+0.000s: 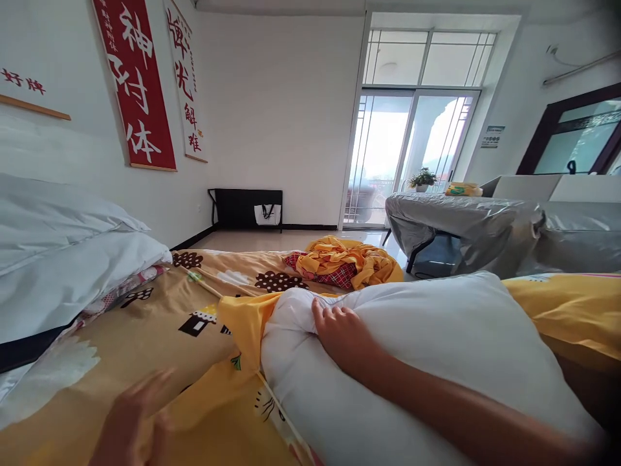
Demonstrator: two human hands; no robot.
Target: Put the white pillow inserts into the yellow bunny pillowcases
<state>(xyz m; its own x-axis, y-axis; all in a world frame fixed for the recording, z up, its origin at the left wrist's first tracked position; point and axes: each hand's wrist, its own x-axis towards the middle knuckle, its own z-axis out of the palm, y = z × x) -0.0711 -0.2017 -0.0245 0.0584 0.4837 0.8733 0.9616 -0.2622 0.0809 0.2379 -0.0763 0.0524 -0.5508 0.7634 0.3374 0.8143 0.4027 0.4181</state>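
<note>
A plump white pillow (427,330) fills the lower right, its near-left corner tucked against a yellow pillowcase (242,323) with a printed whiskered face. My right hand (342,333) reaches across the pillow, its fingers curled into the white surface near that corner and dimpling it. Blurred by motion at the lower left, my left hand (138,414) has its fingers and thumb apart, with nothing visible in it. It is over the yellow cloth, left of the pillow. The fingertips of my right hand are partly sunk in the folds.
The bed is covered by a tan patterned sheet (160,343). White pillows (82,259) are stacked at the left. A crumpled orange cloth heap (347,259) lies at the bed's far edge. Beyond it stands a plastic-covered table (451,217); a black folded panel (233,207) leans against the wall.
</note>
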